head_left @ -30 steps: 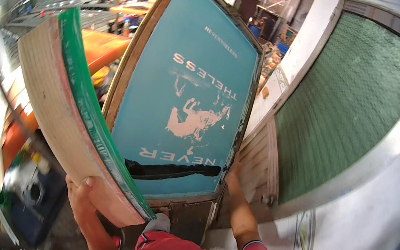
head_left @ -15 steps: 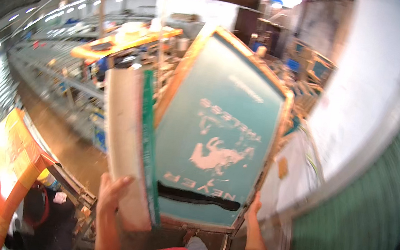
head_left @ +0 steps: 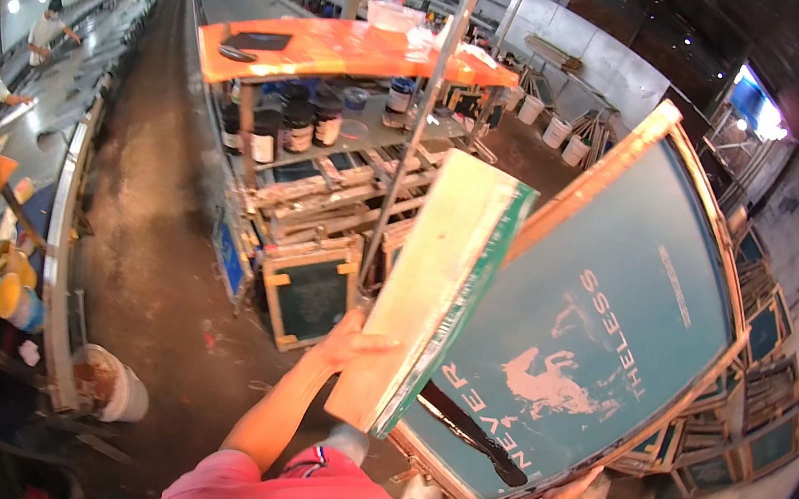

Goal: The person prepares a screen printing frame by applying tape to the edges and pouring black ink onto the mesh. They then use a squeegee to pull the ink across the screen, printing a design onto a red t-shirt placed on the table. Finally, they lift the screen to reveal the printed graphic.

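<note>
A worktop with an orange cover (head_left: 345,49) stood on the far side, left of the framed screen (head_left: 557,280), its shelf carrying dark jars. The framed screen, teal in a wooden border with pale lettering and a black smear across its near end, was tilted in front of the person, slightly right. The wooden board (head_left: 418,297), edged in green, slanted upright just left of it and covered part of its left border.

On the floor at the near left, a white bucket (head_left: 130,398) had reddish-brown matter inside its mouth; how full it was could not be made out. Far off, beyond the orange cover, white buckets (head_left: 556,132) stood in a row, their contents too small to tell. The dark jars (head_left: 297,125) had pale labels, and what they held was hidden.

The left hand (head_left: 357,341) clasped the board's near left edge, thumb across its face, the other fingers out of sight behind. The right hand (head_left: 572,486) touched the framed screen's near right edge with fingers pointing away; how tightly they closed could not be told.
</note>
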`<action>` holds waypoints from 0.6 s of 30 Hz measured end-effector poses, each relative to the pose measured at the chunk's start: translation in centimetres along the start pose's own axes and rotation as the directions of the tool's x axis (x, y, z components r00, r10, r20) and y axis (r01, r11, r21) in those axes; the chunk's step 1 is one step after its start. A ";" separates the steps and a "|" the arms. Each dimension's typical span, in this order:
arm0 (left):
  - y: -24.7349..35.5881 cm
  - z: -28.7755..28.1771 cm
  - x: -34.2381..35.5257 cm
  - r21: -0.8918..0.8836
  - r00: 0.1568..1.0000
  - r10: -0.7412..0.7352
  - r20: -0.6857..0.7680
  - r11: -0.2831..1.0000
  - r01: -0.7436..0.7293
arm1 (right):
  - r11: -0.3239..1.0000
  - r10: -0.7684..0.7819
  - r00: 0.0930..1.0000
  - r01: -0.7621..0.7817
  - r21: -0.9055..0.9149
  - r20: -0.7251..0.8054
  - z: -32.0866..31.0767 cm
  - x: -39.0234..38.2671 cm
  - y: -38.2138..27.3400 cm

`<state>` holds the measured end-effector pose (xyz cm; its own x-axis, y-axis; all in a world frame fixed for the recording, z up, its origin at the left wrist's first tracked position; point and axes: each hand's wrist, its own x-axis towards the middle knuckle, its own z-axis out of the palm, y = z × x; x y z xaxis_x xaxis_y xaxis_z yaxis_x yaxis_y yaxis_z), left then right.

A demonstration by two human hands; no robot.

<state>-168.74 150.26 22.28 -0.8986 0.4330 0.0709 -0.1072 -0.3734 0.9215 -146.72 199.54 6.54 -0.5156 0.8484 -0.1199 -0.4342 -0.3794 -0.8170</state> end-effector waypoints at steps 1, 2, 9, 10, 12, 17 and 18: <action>0.0 -0.5 1.5 0.004 0.999 -0.027 0.035 1.000 0.027 | 1.000 -0.011 1.000 0.011 -0.016 -0.021 0.0 -0.7 -0.8; -0.5 -1.4 3.1 0.017 0.995 -0.069 0.068 0.998 0.068 | 0.999 -0.010 0.999 0.009 -0.033 -0.053 0.0 -1.7 -0.8; 0.7 -4.9 16.4 0.090 0.930 -0.208 0.304 0.978 0.190 | 0.989 -0.128 0.914 0.089 -0.118 -0.384 6.5 -11.2 -0.4; -0.1 -6.0 19.1 0.051 0.913 -0.198 0.357 0.980 0.192 | 0.981 -0.169 0.894 0.112 -0.158 -0.415 11.5 -13.6 0.8; -2.4 -6.6 23.9 0.117 0.862 -0.220 0.456 0.975 0.187 | 0.974 -0.212 0.850 0.143 -0.176 -0.482 12.8 -14.7 1.6; -7.2 -6.3 32.6 0.063 0.789 -0.193 0.584 0.979 0.193 | 0.966 -0.257 0.764 0.180 -0.187 -0.592 13.7 -14.5 3.6; -7.1 -6.2 33.8 0.036 0.793 -0.212 0.572 0.971 0.235 | 0.972 -0.235 0.763 0.167 -0.168 -0.602 13.9 -13.7 4.0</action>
<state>-200.97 162.42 15.79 -0.4464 0.8914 0.0789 -0.2997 -0.2320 0.9254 -151.61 181.27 12.78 0.1528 0.9589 -0.2391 -0.3838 -0.1654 -0.9085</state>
